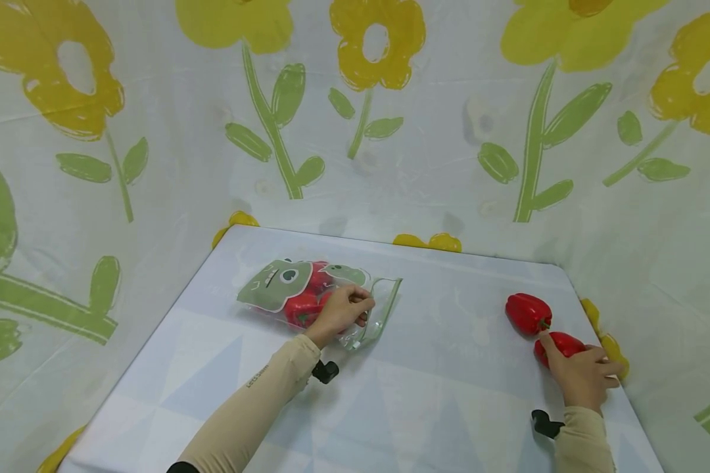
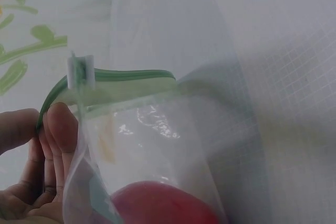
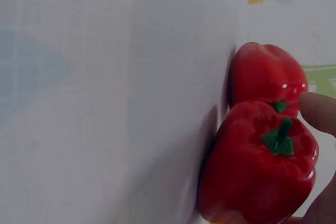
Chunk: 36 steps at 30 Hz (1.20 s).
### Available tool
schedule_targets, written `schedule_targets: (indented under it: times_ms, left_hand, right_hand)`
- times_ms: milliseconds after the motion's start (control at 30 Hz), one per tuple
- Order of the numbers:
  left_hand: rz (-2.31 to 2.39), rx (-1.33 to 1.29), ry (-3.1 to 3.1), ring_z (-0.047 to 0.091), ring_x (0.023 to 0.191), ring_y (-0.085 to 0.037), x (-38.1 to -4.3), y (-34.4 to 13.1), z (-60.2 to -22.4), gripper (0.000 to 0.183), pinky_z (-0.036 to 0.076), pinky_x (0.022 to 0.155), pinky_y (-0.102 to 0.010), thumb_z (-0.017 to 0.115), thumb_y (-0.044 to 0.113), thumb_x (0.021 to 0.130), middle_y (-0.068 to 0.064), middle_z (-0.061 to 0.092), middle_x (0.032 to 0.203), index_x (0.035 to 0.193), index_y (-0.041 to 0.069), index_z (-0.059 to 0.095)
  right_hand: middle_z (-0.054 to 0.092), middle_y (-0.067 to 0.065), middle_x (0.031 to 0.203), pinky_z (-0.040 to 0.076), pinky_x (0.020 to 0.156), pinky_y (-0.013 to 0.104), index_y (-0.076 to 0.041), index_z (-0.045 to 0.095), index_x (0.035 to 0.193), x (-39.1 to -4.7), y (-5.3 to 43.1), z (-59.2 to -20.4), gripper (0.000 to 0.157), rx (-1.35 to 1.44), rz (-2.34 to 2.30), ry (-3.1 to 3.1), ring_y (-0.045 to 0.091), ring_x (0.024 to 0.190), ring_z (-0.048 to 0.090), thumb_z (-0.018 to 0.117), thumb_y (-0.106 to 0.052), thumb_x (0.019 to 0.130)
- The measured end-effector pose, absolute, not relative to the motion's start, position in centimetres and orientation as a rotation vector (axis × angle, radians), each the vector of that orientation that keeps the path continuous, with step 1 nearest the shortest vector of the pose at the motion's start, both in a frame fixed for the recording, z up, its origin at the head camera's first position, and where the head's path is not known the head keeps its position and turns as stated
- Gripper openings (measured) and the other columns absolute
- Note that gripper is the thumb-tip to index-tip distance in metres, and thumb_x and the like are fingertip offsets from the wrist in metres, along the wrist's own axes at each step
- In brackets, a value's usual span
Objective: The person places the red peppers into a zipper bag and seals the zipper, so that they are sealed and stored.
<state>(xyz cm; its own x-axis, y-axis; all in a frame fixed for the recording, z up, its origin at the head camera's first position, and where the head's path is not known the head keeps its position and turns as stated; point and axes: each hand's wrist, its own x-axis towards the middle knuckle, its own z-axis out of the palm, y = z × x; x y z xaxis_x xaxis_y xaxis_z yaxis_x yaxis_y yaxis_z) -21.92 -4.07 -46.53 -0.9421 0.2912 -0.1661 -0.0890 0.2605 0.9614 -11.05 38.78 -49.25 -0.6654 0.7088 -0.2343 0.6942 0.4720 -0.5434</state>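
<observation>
A clear zip bag (image 1: pixel 384 312) printed with a green cartoon face lies on the left part of the table with red bell peppers (image 1: pixel 302 309) inside. My left hand (image 1: pixel 342 312) pinches the bag's green-edged opening between thumb and fingers; the left wrist view shows the mouth parted beside the white slider (image 2: pixel 80 72). On the right, my right hand (image 1: pixel 586 374) curls round the nearer loose bell pepper (image 3: pixel 257 166), thumb on one side and fingers on the other. Just beyond it lies another red bell pepper (image 1: pixel 528 313), its green stem facing the hand.
Both loose peppers lie near the right edge of the table (image 1: pixel 449 381), which has a pale cloth with blue triangles. A flower-printed curtain (image 1: pixel 426 177) hangs behind the table and along both sides.
</observation>
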Motion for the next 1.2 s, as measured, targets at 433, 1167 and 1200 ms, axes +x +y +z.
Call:
schedule_targets:
  times_ms: [433,1167,1200]
  left_hand:
    - [1.73,0.196,2.23,0.067,0.072,-0.02,-21.9,-4.2,-46.5,0.023,0.06,0.071,-0.031,0.068,0.021,0.097,-0.01,0.067,0.093,0.113,0.004,0.066]
    - [1.743,0.201,2.226,0.066,0.073,-0.02,-21.9,-4.2,-46.8,0.024,0.06,0.071,-0.03,0.068,0.022,0.098,-0.009,0.067,0.093,0.114,0.004,0.066]
    - [1.744,0.201,2.224,0.066,0.073,-0.02,-21.9,-4.2,-46.8,0.024,0.06,0.071,-0.03,0.068,0.021,0.098,-0.009,0.067,0.093,0.114,0.003,0.066]
  right_hand:
    - [-0.001,0.042,0.146,0.044,0.098,0.07,0.013,0.001,0.15,-11.3,38.9,-48.8,0.103,-1.338,1.086,-2.624,0.063,0.132,0.022,0.057,-0.051,0.093]
    - [0.013,0.032,0.157,0.033,0.112,0.063,-0.01,0.013,0.158,-9.9,39.7,-48.6,0.079,-1.208,1.27,-2.189,0.048,0.147,0.02,0.053,-0.038,0.097]
    - [0.014,0.03,0.158,0.033,0.112,0.062,-0.011,0.013,0.158,-10.0,39.7,-48.5,0.078,-1.208,1.273,-2.173,0.046,0.147,0.02,0.053,-0.038,0.097]
